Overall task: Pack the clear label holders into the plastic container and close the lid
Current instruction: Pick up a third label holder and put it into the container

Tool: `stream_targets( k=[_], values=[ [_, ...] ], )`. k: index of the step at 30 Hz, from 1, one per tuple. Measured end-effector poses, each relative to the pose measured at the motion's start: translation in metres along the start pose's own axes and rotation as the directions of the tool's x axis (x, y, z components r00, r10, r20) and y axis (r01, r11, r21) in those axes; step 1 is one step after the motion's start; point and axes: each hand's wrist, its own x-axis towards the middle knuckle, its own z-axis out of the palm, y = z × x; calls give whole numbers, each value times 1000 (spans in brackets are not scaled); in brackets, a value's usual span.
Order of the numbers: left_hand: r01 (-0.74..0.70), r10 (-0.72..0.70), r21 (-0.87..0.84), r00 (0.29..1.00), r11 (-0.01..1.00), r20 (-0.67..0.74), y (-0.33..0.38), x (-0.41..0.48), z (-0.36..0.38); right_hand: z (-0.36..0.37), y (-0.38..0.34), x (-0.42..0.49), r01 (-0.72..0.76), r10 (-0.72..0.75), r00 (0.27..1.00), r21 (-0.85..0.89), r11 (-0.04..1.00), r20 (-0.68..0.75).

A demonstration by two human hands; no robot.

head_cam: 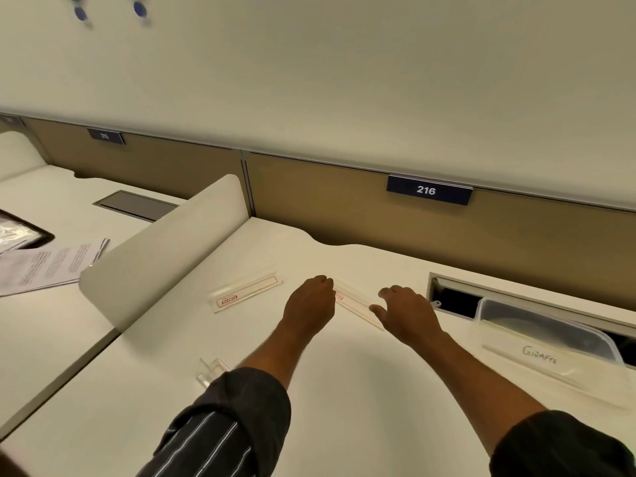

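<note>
- Head view: the left hand (309,301) curls over the far end of the middle label holder (354,302). Its fingertips are hidden, so I cannot tell if it grips or only touches.
- The right hand (402,311) pinches the near end with thumb and fingers.
- This holder lies flat on the desk (344,390). Such thin, smooth plastic may slip away during lifting.
- The plastic container (509,339), at 3 o'clock from the hands, stands just beside the open cable slot (451,301). A holder that misses it could fall in there.
- I cannot tell whether its lid is on. If it is, one hand must let go first.
- The second label holder (246,292) at 10 o'clock and a small clear piece (211,368) at 7 o'clock, by the left sleeve (241,407), are easy to overlook or sweep off.
</note>
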Motion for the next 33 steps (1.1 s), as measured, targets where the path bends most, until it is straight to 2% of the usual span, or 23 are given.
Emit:
stream_targets(
  k=[5,10,25,30,33],
  values=[
    [26,-24,-76,1000,997,19,-28,7,11,22,-16,24,-55,55,998,11,998,-7],
    [88,-80,-139,994,986,68,-37,13,26,44,-13,46,-81,81,997,-52,995,-5],
    [240,-193,-169,947,956,257,-47,43,85,101,-7,114,31,-13,989,-123,992,146],
    [257,-206,-176,943,950,262,-38,48,98,106,-1,118,6,5,996,-128,992,87],
    [264,-216,-187,946,946,242,-30,49,99,100,-2,121,-90,90,996,-41,995,-1]
  ],
)
